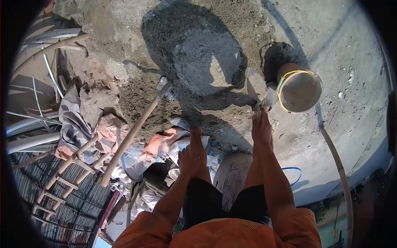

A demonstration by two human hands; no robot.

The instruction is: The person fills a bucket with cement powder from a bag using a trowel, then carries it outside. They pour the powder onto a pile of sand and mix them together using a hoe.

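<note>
Rough concrete ground (351, 49); right hand (261, 126) grips steel trowel (255, 84) by gritty mortar heap (206, 62)

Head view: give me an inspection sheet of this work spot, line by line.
Surface: rough concrete slab, dusty, in strong sun.
Job's things: grey cement pile on the slab; trowel beside it; round pan with yellow rim wire, next to the trowel.
Clutter: long wooden-handled tool lying with its head at the pile; crumpled sacks and plastic; bamboo ladder.
Grippers: right hand closed on the trowel's handle; left hand resting on the knee, holding nothing.
Cables: hose curving along the slab edge.
Surroundings: pipes and corrugated roofing on the left.
</note>
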